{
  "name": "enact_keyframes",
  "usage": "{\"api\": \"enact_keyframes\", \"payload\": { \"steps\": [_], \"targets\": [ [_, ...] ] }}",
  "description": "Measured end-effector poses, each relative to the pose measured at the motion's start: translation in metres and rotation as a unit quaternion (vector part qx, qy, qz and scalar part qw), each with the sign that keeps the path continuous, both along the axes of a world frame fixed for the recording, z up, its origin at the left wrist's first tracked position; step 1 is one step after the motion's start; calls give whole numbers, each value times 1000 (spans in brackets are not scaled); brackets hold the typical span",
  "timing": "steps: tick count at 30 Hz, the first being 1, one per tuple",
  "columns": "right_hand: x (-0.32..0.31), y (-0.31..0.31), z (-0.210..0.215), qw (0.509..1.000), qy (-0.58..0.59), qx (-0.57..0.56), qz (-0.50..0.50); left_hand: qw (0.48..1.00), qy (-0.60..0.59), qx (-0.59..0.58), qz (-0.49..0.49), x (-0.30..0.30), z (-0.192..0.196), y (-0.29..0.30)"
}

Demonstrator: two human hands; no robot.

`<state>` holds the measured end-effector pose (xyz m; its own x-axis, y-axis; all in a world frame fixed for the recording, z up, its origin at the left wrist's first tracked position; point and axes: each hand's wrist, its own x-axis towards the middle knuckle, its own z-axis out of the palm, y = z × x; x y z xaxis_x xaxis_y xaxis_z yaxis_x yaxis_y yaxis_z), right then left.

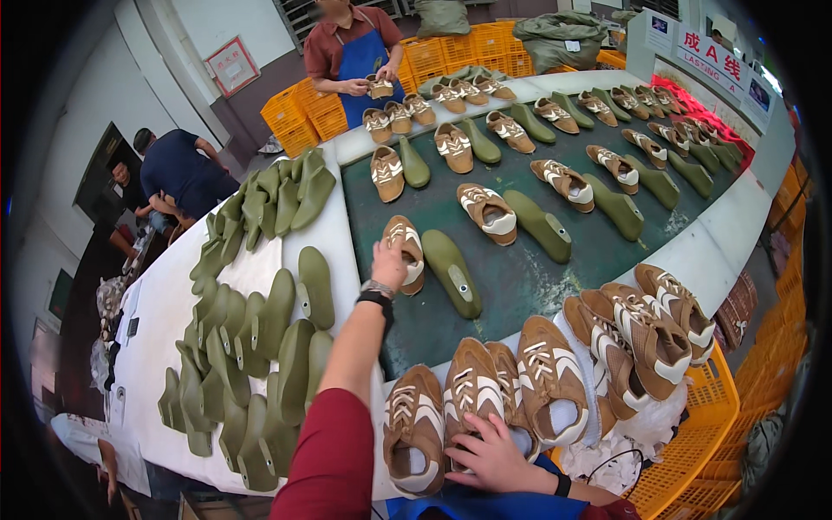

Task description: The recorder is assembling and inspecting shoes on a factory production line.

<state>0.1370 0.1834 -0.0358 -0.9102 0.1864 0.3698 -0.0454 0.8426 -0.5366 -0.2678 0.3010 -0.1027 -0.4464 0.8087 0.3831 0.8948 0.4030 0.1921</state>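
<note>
On the green conveyor surface (511, 277), my left hand (390, 264) is closed round the heel end of a brown suede shoe (401, 232) with white trim. A green shoe last (451, 271) lies just right of that shoe. At the near edge, my right hand (492, 455) bends its fingers over the heel and opening of another brown shoe (473, 381), which hides that shoe's back part. Similar shoes flank it: one brown shoe (412, 425) on the left and another brown shoe (552, 368) on the right, toes pointing away.
Green lasts (230, 347) crowd the white tabletop (156, 390) at left. Shoe-and-last pairs (563, 186) stand in rows farther off. A co-worker (364, 52) in a blue apron holds a shoe across the line. Yellow crates (303, 113) stand behind; a yellow basket (719, 390) is at near right.
</note>
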Motion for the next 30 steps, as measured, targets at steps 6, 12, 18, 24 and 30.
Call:
{"api": "enact_keyframes", "payload": {
  "steps": [6, 12, 18, 24, 30],
  "targets": [
    [-1, -7, -1, 1000, 18, 13, -19, 990, 1, -114, -81, -3, 101, -134],
    [-5, -16, -3, 998, 29, 32, -41, 973, -90, -212, -10, 52, 108, -300],
    [-7, -23, -3, 996, 41, 60, -53, 951, -285, -65, 105, 104, 47, -346],
    [-7, -26, -2, 996, 24, 74, -44, 966, -234, 0, 112, 133, 33, -341],
    [-9, -28, -2, 995, 24, 82, -56, 975, -9, 5, 222, 65, 42, -348]
  ]
}}
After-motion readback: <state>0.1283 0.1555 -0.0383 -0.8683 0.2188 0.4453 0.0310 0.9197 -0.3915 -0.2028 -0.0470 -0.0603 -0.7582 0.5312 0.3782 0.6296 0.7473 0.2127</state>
